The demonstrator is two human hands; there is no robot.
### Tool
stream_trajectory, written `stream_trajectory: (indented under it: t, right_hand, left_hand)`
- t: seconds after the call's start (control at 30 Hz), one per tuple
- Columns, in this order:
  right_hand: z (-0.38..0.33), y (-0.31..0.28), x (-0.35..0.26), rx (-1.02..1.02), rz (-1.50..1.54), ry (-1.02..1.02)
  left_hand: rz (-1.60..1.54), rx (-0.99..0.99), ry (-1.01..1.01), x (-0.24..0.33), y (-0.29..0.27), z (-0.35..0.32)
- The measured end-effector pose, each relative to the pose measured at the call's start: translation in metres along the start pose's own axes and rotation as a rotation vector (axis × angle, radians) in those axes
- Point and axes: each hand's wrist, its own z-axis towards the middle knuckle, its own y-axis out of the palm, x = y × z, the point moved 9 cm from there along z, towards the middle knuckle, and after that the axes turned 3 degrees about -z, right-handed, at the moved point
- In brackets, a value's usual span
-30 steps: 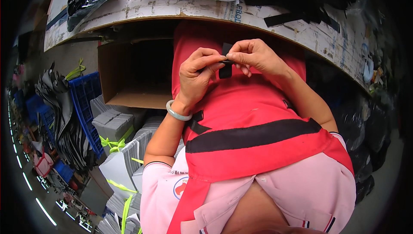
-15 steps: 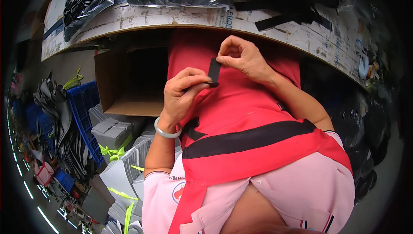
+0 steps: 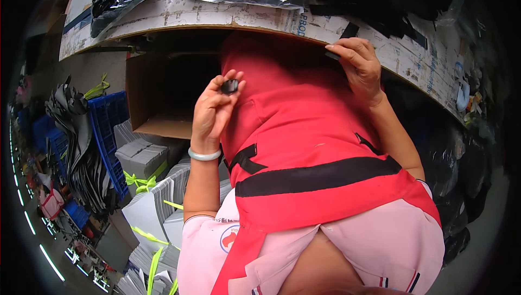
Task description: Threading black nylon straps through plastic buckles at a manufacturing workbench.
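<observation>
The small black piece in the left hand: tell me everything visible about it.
The small black piece is dark, slightly glossy and roughly rounded, possibly a short strip folded or rolled up; its material is too small to tell. It is pinched between the thumb and fingertips of the left hand, raised in front of the red apron, near the open cardboard box. Nothing else touches it; the right hand is apart, at the bench edge.

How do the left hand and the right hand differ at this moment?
The left hand pinches a small black piece in front of the red apron; the right hand rests on the table edge, fingers on a black strip. The left wrist wears a pale bangle; the right is bare. Both are raised.
</observation>
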Motion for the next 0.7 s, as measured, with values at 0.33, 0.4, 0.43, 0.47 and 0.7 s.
stream_trajectory:
  t: [0.33,0.4,0.43,0.47,0.7]
  right_hand:
    - [0.004,0.055,-0.051,-0.381,0.811,0.418]
    - [-0.007,0.070,-0.042,-0.395,0.875,0.558]
    - [-0.006,0.070,-0.042,-0.394,0.877,0.562]
    - [-0.013,0.080,-0.045,-0.530,0.994,0.682]
    - [-0.025,0.107,-0.045,-0.658,1.299,0.987]
  left_hand:
    - [0.401,-0.167,-0.012,-0.046,0.070,0.011]
    - [0.436,-0.090,0.011,-0.044,0.069,0.011]
    - [0.471,-0.018,0.037,-0.040,0.064,0.010]
    - [0.557,-0.023,0.142,-0.035,0.060,0.014]
    - [0.428,0.035,0.077,-0.046,0.059,0.017]
